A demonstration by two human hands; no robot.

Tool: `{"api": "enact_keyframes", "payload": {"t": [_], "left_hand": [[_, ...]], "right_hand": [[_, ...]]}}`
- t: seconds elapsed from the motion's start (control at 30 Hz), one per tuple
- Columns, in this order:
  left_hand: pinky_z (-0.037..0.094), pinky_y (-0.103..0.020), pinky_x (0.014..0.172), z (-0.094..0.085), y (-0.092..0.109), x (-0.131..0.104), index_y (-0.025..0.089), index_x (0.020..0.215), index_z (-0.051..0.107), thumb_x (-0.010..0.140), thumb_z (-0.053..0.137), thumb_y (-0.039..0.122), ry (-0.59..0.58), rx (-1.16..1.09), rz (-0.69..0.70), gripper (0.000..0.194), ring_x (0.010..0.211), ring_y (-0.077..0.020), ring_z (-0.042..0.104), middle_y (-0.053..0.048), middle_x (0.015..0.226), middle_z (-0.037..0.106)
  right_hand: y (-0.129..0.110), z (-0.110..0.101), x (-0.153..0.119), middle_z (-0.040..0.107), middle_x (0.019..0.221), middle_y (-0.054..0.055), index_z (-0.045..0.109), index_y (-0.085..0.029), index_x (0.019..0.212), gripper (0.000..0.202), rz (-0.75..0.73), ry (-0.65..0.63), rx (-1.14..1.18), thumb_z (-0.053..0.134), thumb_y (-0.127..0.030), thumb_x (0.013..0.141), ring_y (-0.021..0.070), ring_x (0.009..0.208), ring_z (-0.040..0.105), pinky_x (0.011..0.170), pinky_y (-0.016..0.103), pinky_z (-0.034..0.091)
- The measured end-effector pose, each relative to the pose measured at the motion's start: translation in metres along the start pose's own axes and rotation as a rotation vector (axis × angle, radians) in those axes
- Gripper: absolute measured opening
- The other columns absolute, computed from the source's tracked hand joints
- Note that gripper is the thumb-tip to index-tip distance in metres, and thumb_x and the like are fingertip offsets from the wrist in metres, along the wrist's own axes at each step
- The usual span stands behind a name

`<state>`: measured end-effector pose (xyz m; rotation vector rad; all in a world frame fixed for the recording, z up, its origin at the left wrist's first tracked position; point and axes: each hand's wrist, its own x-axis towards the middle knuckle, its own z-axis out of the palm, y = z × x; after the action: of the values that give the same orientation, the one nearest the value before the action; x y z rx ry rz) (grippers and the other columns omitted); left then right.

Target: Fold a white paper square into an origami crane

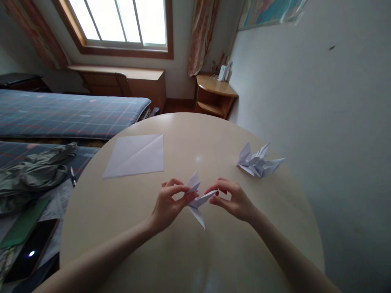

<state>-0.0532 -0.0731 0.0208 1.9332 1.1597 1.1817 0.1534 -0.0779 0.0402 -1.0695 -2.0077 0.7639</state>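
Note:
Between my hands is a white origami crane (195, 201), held just over the round table (195, 138). My left hand (171, 201) pinches its body and a raised wing between thumb and fingers. The thumb and fingers of my right hand (230, 197) close on a narrow folded point at its right side. Another wing of the crane hangs down toward me. Farther right on the table sit several finished white paper cranes (259, 162) bunched together. To the left lies a creased white paper sheet (137, 156), flat on the tabletop.
At the left are a bed with a plaid mattress (61, 114), a crumpled grey-green cloth (33, 175), a pen (72, 177), a green booklet (24, 224) and a phone (32, 248). A white wall (305, 101) stands close on the right. A corner shelf (216, 85) is behind.

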Motion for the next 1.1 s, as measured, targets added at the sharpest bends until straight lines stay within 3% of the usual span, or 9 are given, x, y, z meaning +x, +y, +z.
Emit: {"api": "enact_keyframes", "payload": {"t": [0.17, 0.3, 0.5, 0.6, 0.8, 0.87, 0.97, 1.03, 1.1], "left_hand": [[0.038, -0.030, 0.069, -0.001, 0.004, 0.002, 0.019, 0.073, 0.069, 0.078, 0.063, 0.037, -0.090, -0.114, -0.048, 0.019, 0.068, -0.0152, 0.057, -0.001, 0.069, 0.065], [0.039, -0.030, 0.069, -0.003, 0.007, 0.003, 0.018, 0.063, 0.065, 0.080, 0.060, 0.040, -0.131, -0.158, -0.062, 0.028, 0.062, -0.0137, 0.054, 0.000, 0.061, 0.064], [0.041, -0.025, 0.056, -0.005, 0.010, 0.002, 0.016, 0.059, 0.062, 0.075, 0.064, 0.042, -0.166, -0.309, -0.247, 0.031, 0.056, -0.0125, 0.053, -0.001, 0.058, 0.063], [0.040, -0.024, 0.055, -0.004, 0.011, 0.003, 0.016, 0.058, 0.061, 0.074, 0.064, 0.043, -0.190, -0.348, -0.265, 0.032, 0.055, -0.0123, 0.053, -0.001, 0.056, 0.063], [0.041, -0.025, 0.055, -0.001, 0.003, 0.003, 0.016, 0.067, 0.062, 0.082, 0.051, 0.051, -0.280, -0.404, -0.248, 0.040, 0.059, -0.0146, 0.056, -0.003, 0.064, 0.064], [0.044, -0.028, 0.062, -0.001, 0.000, 0.002, 0.017, 0.083, 0.064, 0.088, 0.038, 0.053, -0.248, -0.349, -0.180, 0.045, 0.070, -0.0174, 0.058, -0.006, 0.079, 0.066], [0.044, -0.032, 0.073, -0.001, -0.003, -0.002, 0.020, 0.117, 0.051, 0.091, 0.028, 0.053, -0.029, -0.156, 0.049, 0.047, 0.090, -0.0204, 0.055, -0.010, 0.108, 0.059], [0.044, -0.033, 0.073, -0.002, -0.003, -0.006, 0.021, 0.126, 0.040, 0.090, 0.033, 0.052, 0.137, -0.011, 0.257, 0.047, 0.095, -0.0213, 0.050, -0.012, 0.114, 0.052], [0.044, -0.031, 0.071, -0.002, -0.003, -0.010, 0.023, 0.121, 0.042, 0.087, 0.046, 0.047, 0.238, 0.139, 0.464, 0.042, 0.094, -0.0210, 0.048, -0.011, 0.106, 0.050]], "right_hand": [[-0.004, 0.005, 0.000, 0.059, 0.059, 0.002, 0.064, -0.017, 0.070, 0.024, -0.050, 0.059, -0.065, 0.057, -0.037, 0.083, 0.0124, 0.056, 0.050, 0.051, 0.023, 0.040], [-0.006, 0.007, -0.001, 0.059, 0.058, 0.001, 0.061, -0.018, 0.066, 0.024, -0.045, 0.027, -0.047, 0.057, -0.035, 0.083, 0.0126, 0.057, 0.051, 0.055, 0.025, 0.043], [-0.007, 0.011, -0.004, 0.058, 0.059, 0.000, 0.062, -0.018, 0.070, 0.020, -0.059, -0.031, -0.027, 0.058, -0.034, 0.083, 0.0128, 0.059, 0.052, 0.059, 0.026, 0.044], [-0.010, 0.010, -0.004, 0.061, 0.065, 0.001, 0.063, -0.019, 0.074, 0.018, -0.063, -0.029, 0.034, 0.057, -0.033, 0.083, 0.0122, 0.059, 0.052, 0.063, 0.027, 0.045], [-0.011, 0.011, -0.005, 0.056, 0.057, -0.001, 0.063, -0.017, 0.073, 0.021, 0.024, 0.011, 0.166, 0.056, -0.034, 0.083, 0.0102, 0.052, 0.047, 0.049, 0.023, 0.039], [-0.009, 0.012, -0.005, 0.056, 0.056, -0.001, 0.062, -0.017, 0.070, 0.022, 0.079, 0.048, 0.205, 0.057, -0.034, 0.082, 0.0104, 0.051, 0.048, 0.050, 0.023, 0.040], [-0.007, 0.015, -0.005, 0.057, 0.056, -0.001, 0.060, -0.017, 0.068, 0.022, 0.163, 0.141, 0.253, 0.058, -0.035, 0.081, 0.0113, 0.052, 0.051, 0.050, 0.023, 0.042], [-0.006, 0.016, -0.004, 0.057, 0.058, 0.000, 0.061, -0.017, 0.072, 0.020, 0.204, 0.207, 0.263, 0.058, -0.035, 0.080, 0.0117, 0.053, 0.052, 0.050, 0.023, 0.043], [-0.007, 0.017, -0.003, 0.057, 0.059, 0.000, 0.061, -0.017, 0.076, 0.019, 0.227, 0.266, 0.245, 0.057, -0.035, 0.081, 0.0116, 0.053, 0.053, 0.050, 0.023, 0.043]]}}
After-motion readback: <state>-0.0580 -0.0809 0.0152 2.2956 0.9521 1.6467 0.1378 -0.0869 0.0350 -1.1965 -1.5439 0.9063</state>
